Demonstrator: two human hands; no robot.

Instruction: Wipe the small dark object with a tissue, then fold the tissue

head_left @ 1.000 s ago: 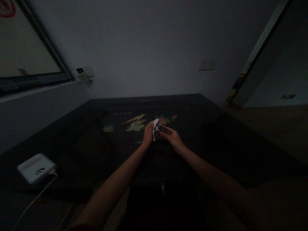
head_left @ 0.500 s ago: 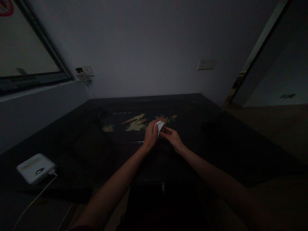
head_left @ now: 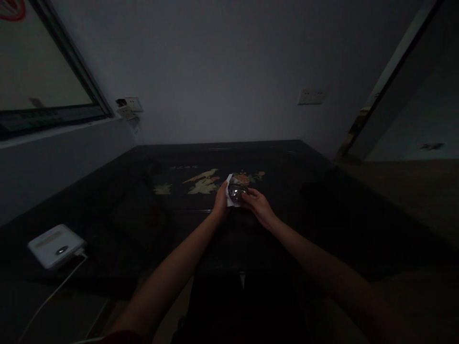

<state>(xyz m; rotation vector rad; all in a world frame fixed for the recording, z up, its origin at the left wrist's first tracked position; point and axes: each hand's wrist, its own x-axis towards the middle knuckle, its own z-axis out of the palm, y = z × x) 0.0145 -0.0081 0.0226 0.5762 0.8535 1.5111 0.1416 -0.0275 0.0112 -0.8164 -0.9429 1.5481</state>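
A shiny item [head_left: 236, 192] is over the desk [head_left: 287, 167], against white paper [head_left: 230, 203]. The left hand [head_left: 220, 198] has its fingers closed around the paper; the right hand's [head_left: 261, 204] pinch the item. Handling looks unfinished, neither being set down; how much is done I cannot tell. A white box [head_left: 57, 246] lies leftward.

- Dark table [head_left: 201, 155], a bird-and-flower picture [head_left: 202, 186] near its middle
- White box [head_left: 50, 243] near the table's front left corner, a white cable [head_left: 67, 276] plugged in
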